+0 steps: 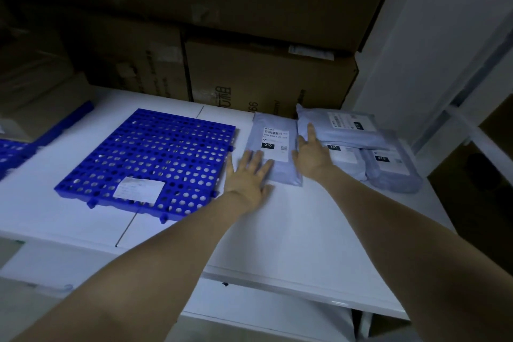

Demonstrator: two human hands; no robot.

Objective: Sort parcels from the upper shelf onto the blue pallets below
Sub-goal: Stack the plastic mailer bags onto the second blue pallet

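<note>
Flat on the white tabletop lies a grey parcel marked 010, left hand spread on its near corner, right hand open at its right edge. Beside it sits a blue pallet; dim cardboard boxes stack behind.

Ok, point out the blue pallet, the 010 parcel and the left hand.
blue pallet [155, 158]: head view, middle of its perforated top.
010 parcel [273, 144]: head view, its white label.
left hand [247, 175]: head view, back of hand.
</note>
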